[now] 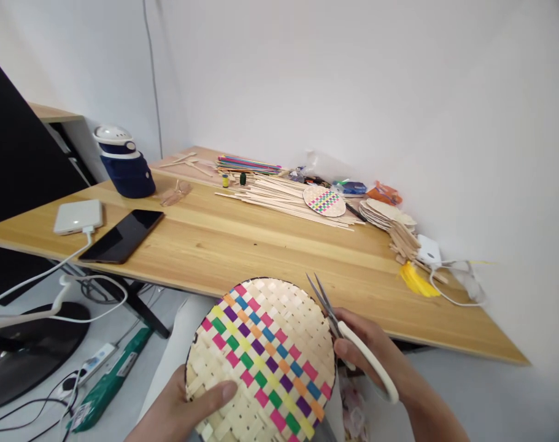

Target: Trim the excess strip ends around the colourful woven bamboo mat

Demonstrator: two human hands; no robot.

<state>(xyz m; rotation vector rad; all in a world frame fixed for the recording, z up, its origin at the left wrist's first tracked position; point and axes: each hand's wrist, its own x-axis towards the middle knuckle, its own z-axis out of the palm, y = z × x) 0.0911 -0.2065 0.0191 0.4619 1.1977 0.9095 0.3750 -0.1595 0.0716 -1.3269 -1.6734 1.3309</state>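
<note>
A round woven fan face (261, 362), cream with diagonal rows of coloured strips and a dark edge, is held near the table's front edge. My left hand (187, 402) grips its lower left side, thumb flat on the weave and the other fingers hidden behind. At the right rim, my right hand (364, 347) closes around a pair of scissors (332, 310) with white handles. Their blades are slightly apart and point up and away, beside the fan's upper right edge. One white handle loop (375, 368) sticks out below my fingers.
On the wooden table (261, 245), a smaller woven round (324, 201) lies on thin wooden strips (274, 196). A phone (123, 236), white power bank (79, 216) and blue jug (125, 166) stand left. Fan-shaped pieces (385, 215) and yellow tassels (417, 281) lie right. Cables hang at left.
</note>
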